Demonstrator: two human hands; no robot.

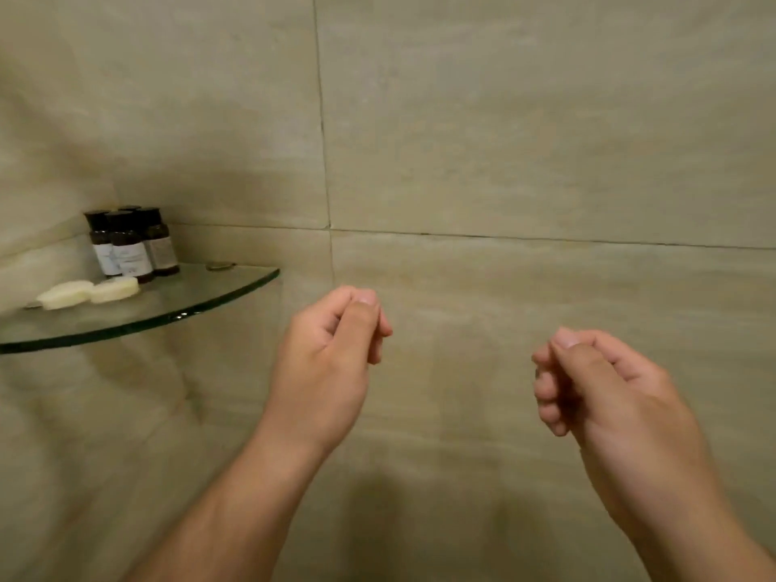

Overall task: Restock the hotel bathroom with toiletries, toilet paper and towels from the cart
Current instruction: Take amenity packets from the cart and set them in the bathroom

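Observation:
A glass corner shelf [218, 294] hangs on the tiled wall at the left. Several small dark toiletry bottles [130, 245] with pale labels stand at its back corner. Two white wrapped soaps [88, 292] lie in front of them. My left hand [329, 359] hovers right of the shelf's edge, fingers curled, holding nothing. My right hand [604, 392] is farther right at about the same height, fingers also curled and empty. Neither hand touches the shelf.
Beige stone tile wall [525, 140] fills the view, with a vertical grout line near the middle and a horizontal one at shelf height. A round metal shelf fixing [220, 265] sits at the wall.

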